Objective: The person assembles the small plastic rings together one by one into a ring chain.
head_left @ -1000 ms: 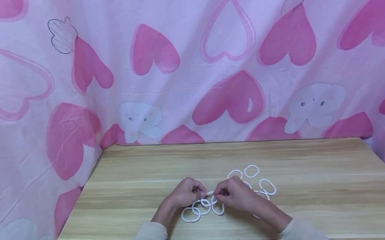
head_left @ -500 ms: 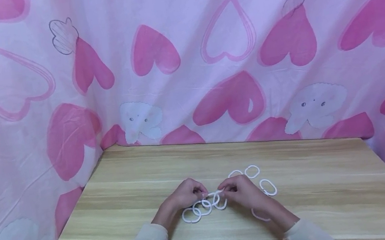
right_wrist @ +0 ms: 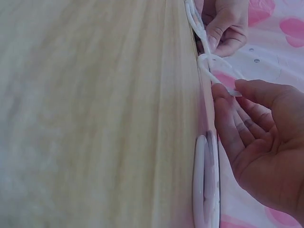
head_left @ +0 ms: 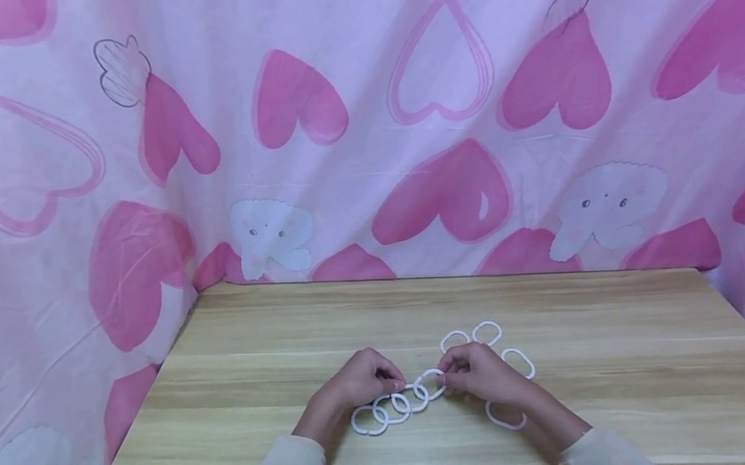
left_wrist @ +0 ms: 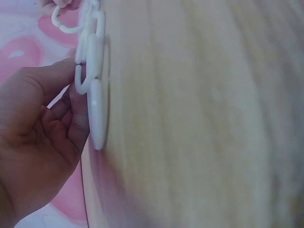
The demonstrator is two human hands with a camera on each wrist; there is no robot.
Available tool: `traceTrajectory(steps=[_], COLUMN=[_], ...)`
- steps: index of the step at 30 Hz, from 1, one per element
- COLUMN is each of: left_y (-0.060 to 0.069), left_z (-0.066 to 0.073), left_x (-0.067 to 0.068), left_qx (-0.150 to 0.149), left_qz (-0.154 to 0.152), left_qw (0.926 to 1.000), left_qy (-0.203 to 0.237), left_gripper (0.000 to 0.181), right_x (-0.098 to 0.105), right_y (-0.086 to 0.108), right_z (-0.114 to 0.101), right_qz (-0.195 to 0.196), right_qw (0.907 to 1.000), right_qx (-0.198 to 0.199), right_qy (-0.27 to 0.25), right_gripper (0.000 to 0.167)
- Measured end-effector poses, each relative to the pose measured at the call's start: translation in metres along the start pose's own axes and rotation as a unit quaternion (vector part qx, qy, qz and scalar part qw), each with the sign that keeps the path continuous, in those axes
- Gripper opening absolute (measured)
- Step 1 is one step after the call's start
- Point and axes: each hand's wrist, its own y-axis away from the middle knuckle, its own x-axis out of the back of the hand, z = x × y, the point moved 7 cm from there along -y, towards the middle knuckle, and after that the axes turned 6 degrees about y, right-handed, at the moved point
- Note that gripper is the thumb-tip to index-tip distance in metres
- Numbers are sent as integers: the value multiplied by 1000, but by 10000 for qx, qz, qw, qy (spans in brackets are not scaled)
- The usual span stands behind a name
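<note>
Several white oval plastic links are joined in a short chain (left_wrist: 97, 114) between my two hands. My left hand (head_left: 362, 379) pinches a link near the chain's middle between thumb and fingers. The links to its left lie on the wooden table. At the chain's right end, my right hand (head_left: 486, 373) pinches an oval link (right_wrist: 219, 80) by its far end, between thumb and forefinger. That end link hooks through its neighbour and is raised off the table in the right wrist view.
Loose white links lie around the right hand: one link (head_left: 525, 355) to its right, one link (head_left: 507, 426) under the forearm, others just behind. The wooden table (head_left: 248, 325) ends at a pink heart-patterned curtain (head_left: 324, 20) at the back and left.
My right hand has moved a little to the right with the end link, so that link now stretches out from the chain. My left hand has barely moved.
</note>
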Motion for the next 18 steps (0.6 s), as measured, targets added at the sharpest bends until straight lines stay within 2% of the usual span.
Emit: traceTrajectory(steps=[5, 12, 18], left_y=[-1, -4, -8], left_z=[2, 1, -3], left_x=[-2, -6, -9], left_qx=[83, 272, 176], left_qz=[-51, 44, 125], left_qw=[9994, 9916, 9873], left_qy=[323, 1260, 1576], left_gripper=[6, 18, 19], right_x=[-1, -1, -3], right_y=[1, 1, 1], right_z=[3, 7, 9], right_qz=[-98, -198, -267], right_qw=[9994, 9980, 9966], right_qx=[-94, -168, -231], right_qy=[-324, -579, -738], right_gripper=[17, 20, 20])
